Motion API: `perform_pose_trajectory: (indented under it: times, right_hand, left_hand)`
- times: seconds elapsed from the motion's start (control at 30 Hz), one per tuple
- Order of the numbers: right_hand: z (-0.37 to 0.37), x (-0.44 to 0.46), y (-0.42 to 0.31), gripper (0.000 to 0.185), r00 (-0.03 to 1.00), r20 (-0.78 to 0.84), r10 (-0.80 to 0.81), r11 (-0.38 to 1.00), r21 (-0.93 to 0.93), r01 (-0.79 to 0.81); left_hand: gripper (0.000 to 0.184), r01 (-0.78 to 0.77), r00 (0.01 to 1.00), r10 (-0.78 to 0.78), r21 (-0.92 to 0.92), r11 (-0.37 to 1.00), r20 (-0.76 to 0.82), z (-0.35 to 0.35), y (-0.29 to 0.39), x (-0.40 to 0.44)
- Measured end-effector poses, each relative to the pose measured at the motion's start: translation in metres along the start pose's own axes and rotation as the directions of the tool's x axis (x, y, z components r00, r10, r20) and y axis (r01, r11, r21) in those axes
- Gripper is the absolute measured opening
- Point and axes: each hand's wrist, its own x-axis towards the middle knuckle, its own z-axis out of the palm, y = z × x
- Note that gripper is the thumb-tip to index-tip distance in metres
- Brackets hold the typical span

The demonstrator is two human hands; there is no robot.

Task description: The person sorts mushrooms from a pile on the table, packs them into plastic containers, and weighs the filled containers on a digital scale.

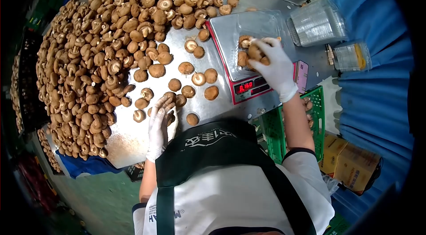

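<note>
My right hand (276,63), in a white glove, is over the red digital scale (226,75). Its fingers close on a brown shiitake mushroom (255,52) above a clear plastic tray (248,73) on the scale plate. Other mushrooms (242,58) lie in the tray, partly covered by that hand. The red display (245,87) appears to read 0.160. At the table's near edge, my left hand (159,124), gloved too, has its fingers curled round a mushroom (171,118), which they partly hide. Several loose mushrooms (188,92) lie close by.
A large heap of shiitake (106,48) covers the table's left and back. Stacked clear trays (317,22) stand at right, near a smaller stack (350,56) with something yellow. A green crate (316,102) holds mushrooms below the edge. Cardboard boxes (355,164) sit by the blue curtain (372,97).
</note>
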Motion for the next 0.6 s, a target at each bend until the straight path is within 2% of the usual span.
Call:
perform_pose_trajectory:
  times: [0.03, 0.13, 0.17, 0.43, 0.47, 0.5, 0.53, 0.6]
  right_hand:
    - [0.004, -0.002, 0.0, 0.054, 0.993, 0.108, 0.052, 0.998, -0.029, -0.05]
    - [-0.005, -0.001, -0.007, 0.056, 0.995, 0.083, 0.047, 0.999, -0.019, -0.045]
    - [-0.007, 0.0, -0.006, 0.054, 0.997, 0.063, 0.051, 0.997, 0.052, -0.054]
    - [-0.01, -0.013, -0.007, 0.048, 0.98, -0.179, 0.091, 0.974, 0.221, -0.05]
    - [-0.009, -0.015, -0.01, 0.047, 0.966, -0.238, 0.096, 0.962, 0.271, -0.029]
    - [-0.006, -0.019, -0.013, 0.047, 0.951, -0.292, 0.103, 0.946, 0.325, -0.002]
    - [-0.001, -0.026, -0.021, 0.045, 0.976, -0.19, 0.105, 0.931, 0.363, -0.03]
    - [0.009, -0.049, -0.041, 0.041, 0.995, 0.013, 0.094, 0.901, 0.424, -0.091]
  left_hand:
    - [0.049, 0.001, 1.0, -0.001, -0.004, 1.0, -0.001, -0.001, -0.001, 0.0]
    - [0.049, -0.006, 1.0, 0.006, -0.017, 1.0, -0.014, -0.005, -0.002, 0.0]
    - [0.049, -0.009, 1.0, 0.009, -0.016, 1.0, -0.019, -0.005, -0.001, -0.001]
    - [0.047, -0.011, 0.999, 0.012, 0.033, 0.999, -0.039, -0.004, -0.002, -0.003]
    - [0.043, -0.026, 0.999, 0.03, 0.096, 0.995, -0.036, -0.003, -0.001, -0.003]
    - [0.041, -0.051, 0.998, 0.059, 0.246, 0.968, -0.026, 0.0, -0.001, -0.005]
    - [0.039, -0.072, 0.996, 0.086, 0.393, 0.917, -0.019, 0.004, 0.0, -0.009]
    - [0.037, -0.029, 1.0, 0.025, 0.389, 0.921, 0.016, 0.007, -0.014, -0.011]
